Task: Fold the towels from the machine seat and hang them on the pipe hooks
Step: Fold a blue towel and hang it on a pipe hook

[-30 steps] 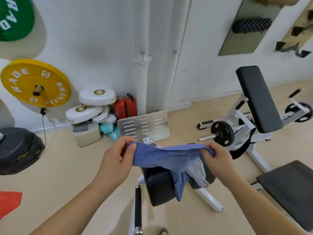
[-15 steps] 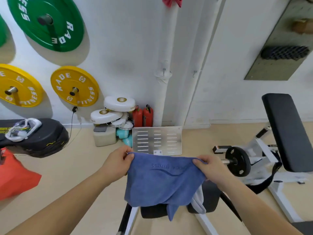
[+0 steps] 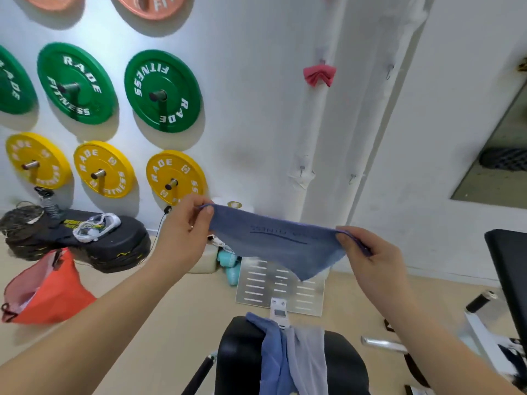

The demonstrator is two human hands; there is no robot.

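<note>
A blue towel (image 3: 273, 242) with dark lettering hangs spread between my hands in front of the wall. My left hand (image 3: 182, 235) pinches its left corner and my right hand (image 3: 368, 258) pinches its right corner. Below, the black machine seat (image 3: 239, 357) carries another blue towel (image 3: 271, 357) and a grey towel (image 3: 309, 357) draped over it. On the white wall pipes (image 3: 316, 132) a pink towel (image 3: 318, 75) hangs from a hook. Bare hooks show lower at the pipe hook (image 3: 302, 170), a second hook (image 3: 352, 177) and a third hook (image 3: 389, 70).
Green weight plates (image 3: 162, 91) and yellow weight plates (image 3: 175, 178) hang on the wall at left. A black balance trainer (image 3: 85, 238) and an orange bag (image 3: 48, 289) lie on the floor. A metal footplate (image 3: 281, 283) leans ahead; a black bench pad (image 3: 510, 275) stands right.
My head has tilted up toward the wall and pipes. Both hands have raised the blue towel clear of the seat, and it now hangs as a shorter triangle.
</note>
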